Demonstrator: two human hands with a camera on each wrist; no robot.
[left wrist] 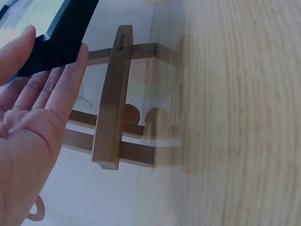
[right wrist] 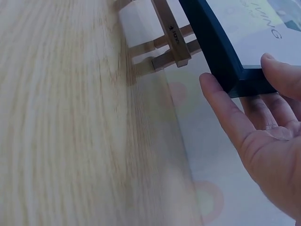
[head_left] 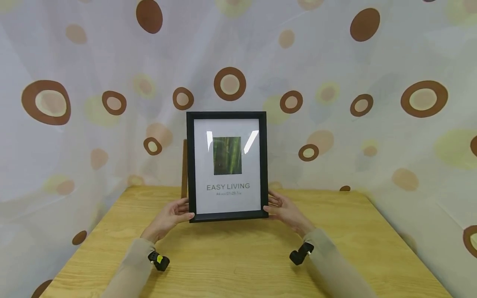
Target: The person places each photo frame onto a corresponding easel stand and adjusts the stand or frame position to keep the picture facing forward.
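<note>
A black picture frame (head_left: 228, 207) stands upright between both hands, its front facing me. Behind the glass is a white sheet with a green picture and the words "EASY LIVING". At its lower left corner my left hand (head_left: 169, 215) grips it, thumb on the front and fingers behind. My right hand (head_left: 286, 210) holds the lower right corner in the same way. Behind the frame stands a wooden easel (left wrist: 113, 99), mostly hidden in the head view, where one leg shows left of the frame. In the right wrist view, the easel's crossbar (right wrist: 171, 35) appears beyond the frame.
The light wooden table (head_left: 238, 265) stretches under both forearms. At its back and sides hangs a pale cloth (head_left: 324, 54) with brown and cream spots. Each sleeve carries a small black wrist camera (head_left: 159, 261).
</note>
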